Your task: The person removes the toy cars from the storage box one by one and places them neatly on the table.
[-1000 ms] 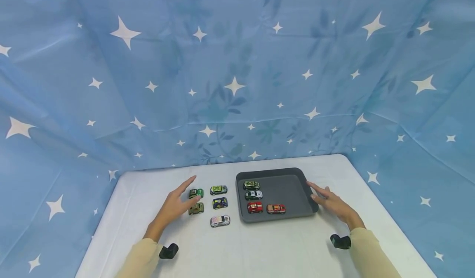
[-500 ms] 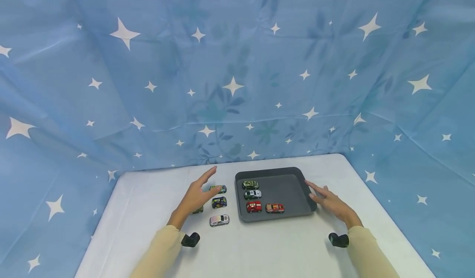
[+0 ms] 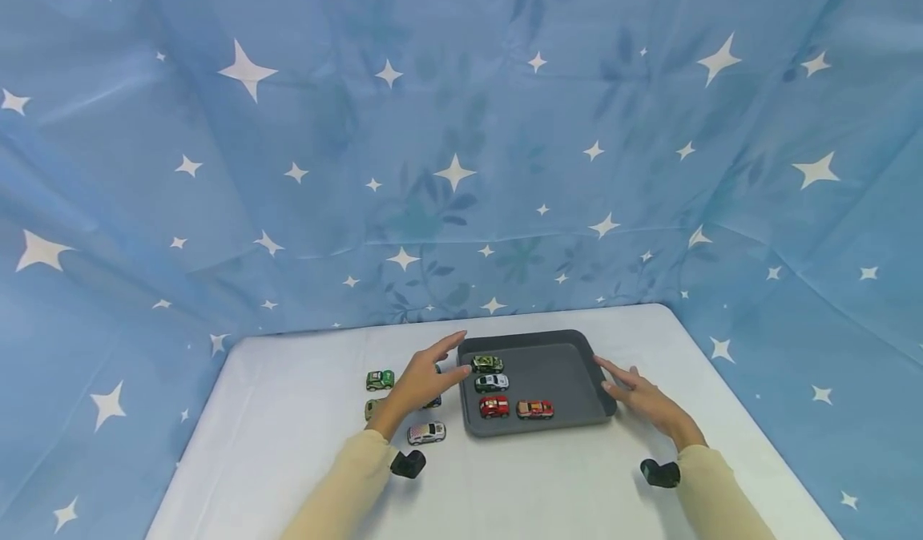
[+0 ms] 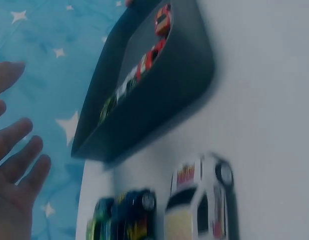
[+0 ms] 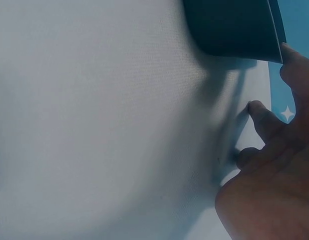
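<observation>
My left hand [image 3: 420, 381] hovers at the left side of a dark grey tray [image 3: 555, 380], its fingers spread and nothing in them. In the left wrist view the fingers stand apart from the tray wall. Fingertips of my right hand [image 3: 647, 400] touch the tray's right rim. Inside the tray are a camouflage toy car [image 3: 487, 364], a white toy car [image 3: 492, 382], a red toy car [image 3: 493, 406] and an orange-red toy car [image 3: 535, 409]. Left of the tray, a blue toy car [image 4: 134, 212] is mostly hidden behind my left hand in the head view.
Left of the tray, on the white table [image 3: 519, 484], stand a green toy car [image 3: 380, 380], a partly covered olive toy car [image 3: 372, 409] and a pale patterned toy car [image 3: 426, 433]. A blue star-patterned curtain [image 3: 324, 123] rises behind the table and along its sides.
My left hand has moved right, from beside the green and olive cars, across the loose cars to the tray's left edge. My right hand has stayed at the tray's right rim.
</observation>
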The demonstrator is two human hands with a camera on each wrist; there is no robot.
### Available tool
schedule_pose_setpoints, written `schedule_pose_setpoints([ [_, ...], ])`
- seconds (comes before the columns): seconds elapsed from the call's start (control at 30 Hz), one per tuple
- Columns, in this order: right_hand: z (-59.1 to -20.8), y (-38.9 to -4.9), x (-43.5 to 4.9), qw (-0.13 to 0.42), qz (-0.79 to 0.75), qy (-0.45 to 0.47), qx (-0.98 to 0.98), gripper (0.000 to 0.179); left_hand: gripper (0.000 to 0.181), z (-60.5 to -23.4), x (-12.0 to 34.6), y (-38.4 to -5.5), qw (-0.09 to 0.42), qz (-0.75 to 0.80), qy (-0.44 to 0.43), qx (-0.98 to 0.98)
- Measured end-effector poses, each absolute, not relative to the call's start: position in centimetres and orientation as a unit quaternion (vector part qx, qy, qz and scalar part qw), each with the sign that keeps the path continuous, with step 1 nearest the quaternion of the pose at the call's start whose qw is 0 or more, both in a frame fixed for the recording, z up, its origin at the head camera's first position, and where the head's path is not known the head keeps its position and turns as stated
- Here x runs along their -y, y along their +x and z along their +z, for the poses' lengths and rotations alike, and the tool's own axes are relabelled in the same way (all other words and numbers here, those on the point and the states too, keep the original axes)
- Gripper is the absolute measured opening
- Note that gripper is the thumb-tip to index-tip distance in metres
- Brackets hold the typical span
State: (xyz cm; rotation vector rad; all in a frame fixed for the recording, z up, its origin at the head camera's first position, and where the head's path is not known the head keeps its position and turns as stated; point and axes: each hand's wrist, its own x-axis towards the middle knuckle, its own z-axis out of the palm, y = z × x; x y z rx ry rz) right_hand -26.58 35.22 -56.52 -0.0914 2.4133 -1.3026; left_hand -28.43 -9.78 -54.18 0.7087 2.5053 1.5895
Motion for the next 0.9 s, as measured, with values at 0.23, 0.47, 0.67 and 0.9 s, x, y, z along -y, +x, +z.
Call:
schedule_pose_setpoints([
  [0.23,-56.7,-26.6,-35.0,0.197,-0.459,-0.033,-0.866,0.068,0.064,-54.5,7.4,-28.5,0.075,0.505,0.269,-0.816],
  [0.47,-56.5,-26.7,-34.9,0.201,-0.462,-0.032,-0.863,0.069,0.060,-55.3,5.5,-28.5,0.087,0.501,0.284,-0.813],
  [0.67,-56.5,-26.6,-35.1,0.200,-0.466,-0.029,-0.861,0.069,0.058,-55.3,3.4,-28.6,0.101,0.504,0.293,-0.806],
  [0.9,-56.7,-26.6,-35.1,0.203,-0.467,-0.027,-0.860,0.068,0.056,-55.4,0.9,-28.5,0.118,0.474,0.291,-0.822],
])
